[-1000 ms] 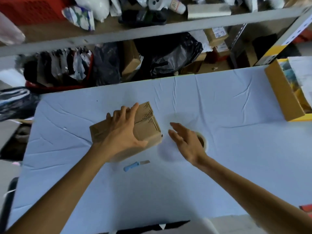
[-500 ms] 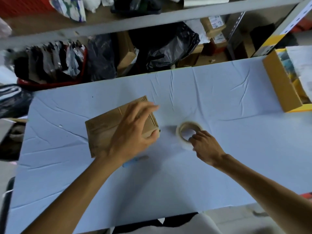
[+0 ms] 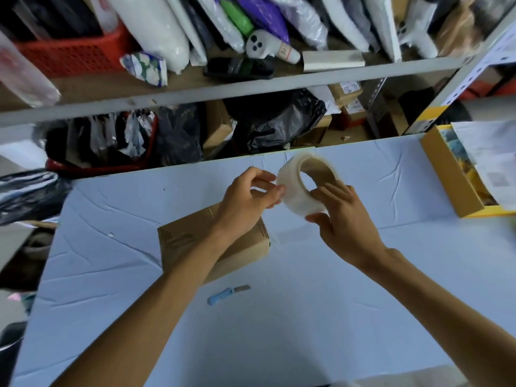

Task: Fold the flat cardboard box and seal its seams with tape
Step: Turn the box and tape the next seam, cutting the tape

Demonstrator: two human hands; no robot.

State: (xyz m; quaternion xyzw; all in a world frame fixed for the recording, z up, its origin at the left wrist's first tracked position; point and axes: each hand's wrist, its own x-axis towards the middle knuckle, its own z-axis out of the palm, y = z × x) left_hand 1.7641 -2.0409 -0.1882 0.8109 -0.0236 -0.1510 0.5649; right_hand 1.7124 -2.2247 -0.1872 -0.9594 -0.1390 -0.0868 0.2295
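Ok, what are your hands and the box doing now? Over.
Right hand holds tape roll up. Left hand picks at its edge. Box folded on table, untaped. Knife beside it, nothing blocking.

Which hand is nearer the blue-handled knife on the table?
Left. The left hand is above the box, up-left of the knife; the right hand holds the tape roll farther right.

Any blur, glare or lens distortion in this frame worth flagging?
Head view: tape roll and both hands slightly motion-blurred; shelf rail and table edges bow from the wide-angle lens; soft, dim lighting, no strong glare; shelf clutter soft.
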